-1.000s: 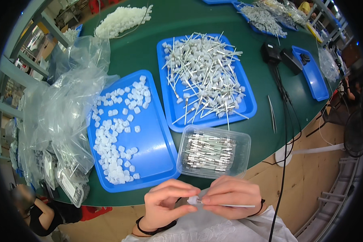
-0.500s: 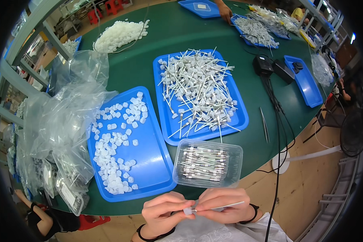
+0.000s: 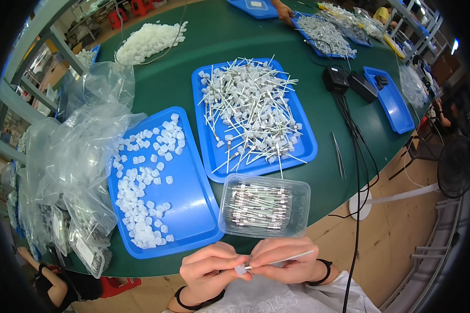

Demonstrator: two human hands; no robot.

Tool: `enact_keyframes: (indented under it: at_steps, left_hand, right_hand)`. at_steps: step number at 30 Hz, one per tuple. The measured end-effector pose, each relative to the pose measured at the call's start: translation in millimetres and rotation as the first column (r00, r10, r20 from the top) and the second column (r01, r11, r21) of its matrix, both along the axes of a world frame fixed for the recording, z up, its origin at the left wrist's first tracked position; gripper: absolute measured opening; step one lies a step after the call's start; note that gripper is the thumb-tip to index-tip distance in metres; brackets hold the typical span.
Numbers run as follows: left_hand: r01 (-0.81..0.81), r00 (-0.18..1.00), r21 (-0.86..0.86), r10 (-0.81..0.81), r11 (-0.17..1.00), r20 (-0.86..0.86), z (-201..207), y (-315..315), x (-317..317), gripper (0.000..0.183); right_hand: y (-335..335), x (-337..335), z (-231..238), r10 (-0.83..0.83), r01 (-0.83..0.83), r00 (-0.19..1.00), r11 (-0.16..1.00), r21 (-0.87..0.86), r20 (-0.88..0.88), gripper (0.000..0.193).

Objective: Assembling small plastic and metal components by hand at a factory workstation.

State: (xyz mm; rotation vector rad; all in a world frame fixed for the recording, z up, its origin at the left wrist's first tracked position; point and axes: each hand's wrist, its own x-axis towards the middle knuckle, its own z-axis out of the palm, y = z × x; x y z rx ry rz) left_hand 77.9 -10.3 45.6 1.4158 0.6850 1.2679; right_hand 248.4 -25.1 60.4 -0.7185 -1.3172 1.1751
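One white cap point(image 3: 240, 270) pinched in left hand point(image 3: 208, 266), one rod point(image 3: 301, 254) in right hand point(image 3: 296, 266); capped rods point(image 3: 253, 107) heaped, loose caps point(image 3: 133, 201) and uncapped rods point(image 3: 260, 206) seemingly remaining.

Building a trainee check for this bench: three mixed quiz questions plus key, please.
1. Which hand pinches the small white cap?
2. True or false: the tweezers lie on the green table, to the right of the clear container.
3. What colour is the tray under the heap of capped rods? (a) green (b) blue (c) yellow

Key: 1. Left hand. 2. True. 3. (b) blue.
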Motion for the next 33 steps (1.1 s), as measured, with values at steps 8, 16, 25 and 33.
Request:
enact_keyframes:
  at_steps: [8,16,25,33]
  left_hand:
    - [-0.054,0.999,0.030,0.053,0.998,0.008,-3,-1,1,0.029]
    - [-0.021,0.999,0.035,0.020,0.999,0.029,2,0,1,0.028]
    - [-0.050,0.998,0.030,0.051,0.998,-0.030,14,4,4,0.036]
    - [-0.013,0.999,0.012,0.013,1.000,-0.036,16,10,8,0.037]
  right_hand:
    - [-1,-3,-7,-0.003,0.003,1.000,1.000,-0.002,-0.011,0.019]
    - [-1,-4,-9,0.027,-0.032,0.995,0.998,-0.047,-0.092,0.019]
    - [2,-3,5,-0.068,0.057,0.992,0.993,-0.103,-0.102,0.022]
    - [-1,3,9,-0.145,0.124,0.984,0.976,-0.177,-0.108,0.024]
